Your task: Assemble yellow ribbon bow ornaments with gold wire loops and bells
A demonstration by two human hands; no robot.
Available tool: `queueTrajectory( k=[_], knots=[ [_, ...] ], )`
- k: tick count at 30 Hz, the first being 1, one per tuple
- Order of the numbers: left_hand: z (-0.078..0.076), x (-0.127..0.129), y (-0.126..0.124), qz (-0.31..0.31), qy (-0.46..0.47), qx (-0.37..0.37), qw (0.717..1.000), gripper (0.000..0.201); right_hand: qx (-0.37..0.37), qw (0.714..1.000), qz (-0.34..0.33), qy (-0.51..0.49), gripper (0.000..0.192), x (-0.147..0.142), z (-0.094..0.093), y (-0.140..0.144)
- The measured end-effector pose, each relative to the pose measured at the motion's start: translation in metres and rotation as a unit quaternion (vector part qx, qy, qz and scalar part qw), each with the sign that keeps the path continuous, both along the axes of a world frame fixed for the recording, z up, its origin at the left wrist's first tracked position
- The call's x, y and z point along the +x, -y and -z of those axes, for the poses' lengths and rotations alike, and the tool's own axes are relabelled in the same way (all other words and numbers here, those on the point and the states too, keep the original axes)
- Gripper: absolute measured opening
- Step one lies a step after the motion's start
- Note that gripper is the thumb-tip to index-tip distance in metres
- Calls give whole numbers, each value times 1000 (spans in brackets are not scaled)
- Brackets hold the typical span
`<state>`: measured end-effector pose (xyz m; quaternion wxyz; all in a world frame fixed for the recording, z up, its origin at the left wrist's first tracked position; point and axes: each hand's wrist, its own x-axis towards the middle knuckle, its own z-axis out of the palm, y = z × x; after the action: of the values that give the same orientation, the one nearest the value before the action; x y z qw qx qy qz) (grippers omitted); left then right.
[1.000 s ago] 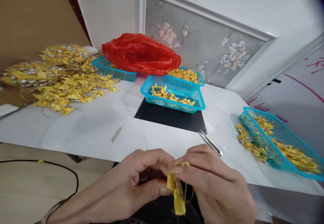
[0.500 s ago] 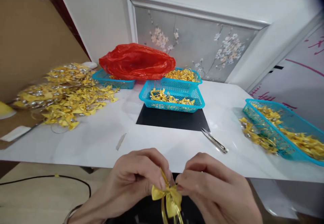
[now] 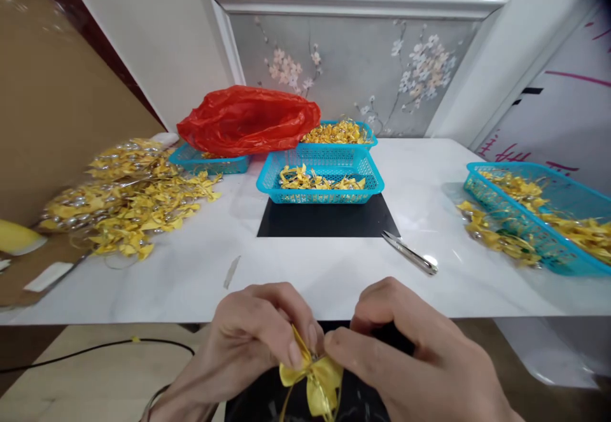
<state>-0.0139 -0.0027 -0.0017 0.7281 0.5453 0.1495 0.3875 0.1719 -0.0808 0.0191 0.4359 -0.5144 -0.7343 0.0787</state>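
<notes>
Below the near edge of the white table (image 3: pixel 191 263), my left hand (image 3: pixel 252 336) and my right hand (image 3: pixel 410 352) pinch a small yellow ribbon bow (image 3: pixel 312 380) between thumbs and forefingers. The bow's loops spread left and right, and its tails and a thin gold cord hang down. A pair of small metal scissors (image 3: pixel 410 253) lies on the table just beyond my right hand.
A blue basket (image 3: pixel 319 177) with yellow bows stands on a black mat (image 3: pixel 327 218). Behind it are another full basket (image 3: pixel 341 132) and a red plastic bag (image 3: pixel 248 119). A heap of yellow bows (image 3: pixel 128 196) lies left; a tilted basket (image 3: pixel 539 215) spills bows at right.
The folded ribbon between my fingers has become a tied bow with spread loops. My hands have dropped slightly lower, and the view has swung to face the table squarely.
</notes>
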Motion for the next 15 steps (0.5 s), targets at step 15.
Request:
queueTrajectory(
  k=[15],
  knots=[
    [7, -11, -8, 61, -5, 76, 995, 14, -38, 993, 56, -101, 17, -8, 4, 6]
  ],
)
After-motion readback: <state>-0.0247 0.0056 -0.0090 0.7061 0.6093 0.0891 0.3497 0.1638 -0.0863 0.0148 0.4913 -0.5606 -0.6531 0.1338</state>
